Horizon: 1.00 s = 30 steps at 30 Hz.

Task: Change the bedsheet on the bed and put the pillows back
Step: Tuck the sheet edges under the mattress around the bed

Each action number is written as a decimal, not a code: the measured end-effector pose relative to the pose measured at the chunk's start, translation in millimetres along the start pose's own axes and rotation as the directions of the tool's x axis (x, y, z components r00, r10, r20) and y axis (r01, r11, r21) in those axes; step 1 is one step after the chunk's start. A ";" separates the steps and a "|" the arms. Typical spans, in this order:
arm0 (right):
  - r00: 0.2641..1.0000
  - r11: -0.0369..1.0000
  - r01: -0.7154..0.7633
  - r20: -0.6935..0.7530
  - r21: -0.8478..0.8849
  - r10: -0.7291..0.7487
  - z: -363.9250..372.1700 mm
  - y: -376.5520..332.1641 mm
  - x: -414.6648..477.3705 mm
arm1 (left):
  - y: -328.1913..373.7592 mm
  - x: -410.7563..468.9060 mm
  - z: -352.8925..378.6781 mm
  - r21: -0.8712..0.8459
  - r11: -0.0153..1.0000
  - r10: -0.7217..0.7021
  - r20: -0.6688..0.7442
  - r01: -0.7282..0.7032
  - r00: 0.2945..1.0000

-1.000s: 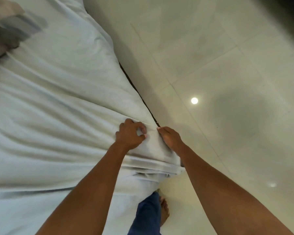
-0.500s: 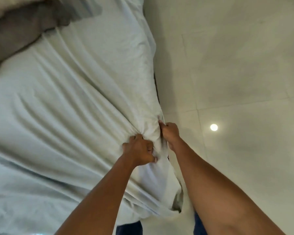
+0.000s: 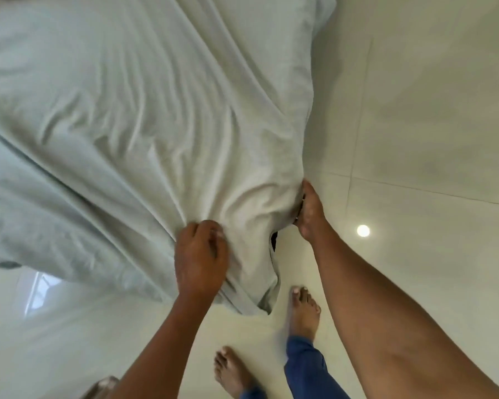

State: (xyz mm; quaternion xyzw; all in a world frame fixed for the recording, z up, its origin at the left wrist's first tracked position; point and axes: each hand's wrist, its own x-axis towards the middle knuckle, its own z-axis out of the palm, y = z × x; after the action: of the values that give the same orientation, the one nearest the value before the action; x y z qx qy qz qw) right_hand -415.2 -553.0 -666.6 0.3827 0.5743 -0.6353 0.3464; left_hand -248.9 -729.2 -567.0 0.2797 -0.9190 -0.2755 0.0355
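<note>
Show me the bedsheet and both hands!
bedsheet (image 3: 127, 110), head view, wrinkled middle of the cloth.
left hand (image 3: 200, 257), head view, back of the hand.
right hand (image 3: 310, 211), head view, back of the hand.

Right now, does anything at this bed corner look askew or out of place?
The bedsheet is bunched into creases at the corner, where the left hand grips a fold and the right hand holds the edge. A loose flap hangs toward the floor beside a dark gap. Unfinished, not damaged.
</note>
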 end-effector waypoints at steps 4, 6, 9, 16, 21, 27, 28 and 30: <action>0.964 0.977 0.075 0.264 -0.202 -0.020 -8.3 53.4 -42.8 | -35.8 -46.8 -9.1 -0.056 0.986 -0.161 -0.141 0.154 0.977; 0.951 0.962 0.142 0.303 -0.235 -0.066 -14.6 76.5 -49.6 | -45.0 -64.5 -14.2 -0.128 0.960 -0.270 -0.197 0.249 0.942; 0.954 0.958 0.212 0.255 -0.192 -0.160 -30.9 96.1 -50.9 | -58.0 -88.6 -17.8 -0.249 0.888 -0.442 -0.225 0.387 0.868; 0.990 0.912 0.017 -0.118 -0.410 -0.072 -60.4 119.2 -52.2 | -92.3 -108.0 -19.7 -0.488 0.508 -0.775 0.101 0.710 0.624; 0.989 0.962 0.023 0.150 -0.271 0.018 -40.9 129.4 -68.1 | -97.2 -83.2 -26.9 -0.637 0.252 -0.705 0.395 0.729 0.589; 0.929 0.824 0.092 -0.249 -0.559 -0.273 -74.9 153.1 -60.4 | -125.2 -122.3 -25.3 -0.194 0.610 -0.759 0.132 0.768 0.637; 0.919 0.815 0.093 -0.265 -0.572 -0.291 -73.3 153.1 -61.9 | -140.9 -138.8 -23.8 -0.121 0.553 -0.810 0.156 0.825 0.565; 0.936 0.783 0.111 -0.201 -0.612 -0.290 -55.9 152.5 -68.5 | -167.2 -166.3 -22.7 -0.125 0.370 -0.891 0.235 0.921 0.389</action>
State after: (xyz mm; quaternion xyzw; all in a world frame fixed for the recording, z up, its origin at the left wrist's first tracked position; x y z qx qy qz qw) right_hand -244.2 -512.6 -679.5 0.2788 0.8246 -0.3965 0.2919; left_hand -21.4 -767.1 -621.0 0.7134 -0.5744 -0.3732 -0.1477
